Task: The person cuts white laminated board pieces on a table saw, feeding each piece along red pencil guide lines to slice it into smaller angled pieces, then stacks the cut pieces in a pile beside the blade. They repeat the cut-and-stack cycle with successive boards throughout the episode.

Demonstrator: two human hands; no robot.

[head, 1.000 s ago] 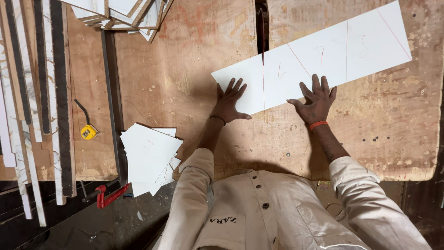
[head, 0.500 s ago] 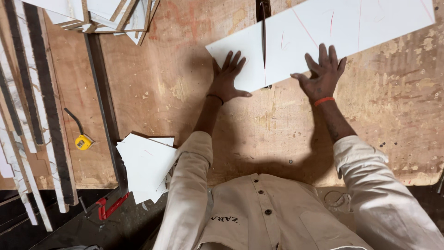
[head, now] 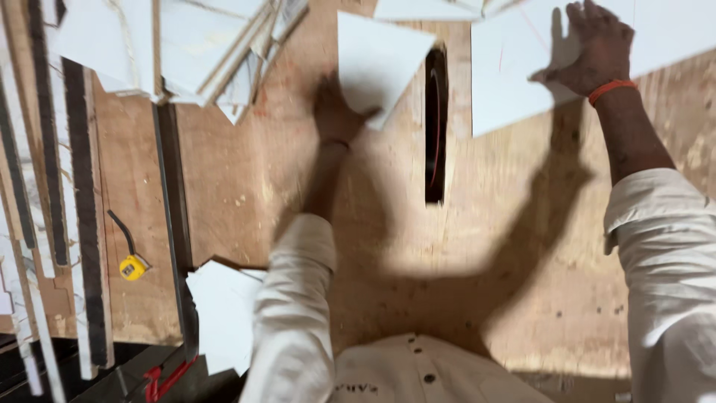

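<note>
Hands being kept either side of saw slot near worktop's far edge: left hand, blurred, flat on smaller white tile piece; right hand pressed open-palmed on larger white tile piece, nothing being gripped.

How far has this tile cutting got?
The white tile looks cut through: a smaller cut piece lies left of the saw slot and the larger piece right of it, clearly apart. The left hand rests on the smaller piece, the right hand on the larger. More cut white pieces sit stacked at the table's near left edge. What remains can't be told.
</note>
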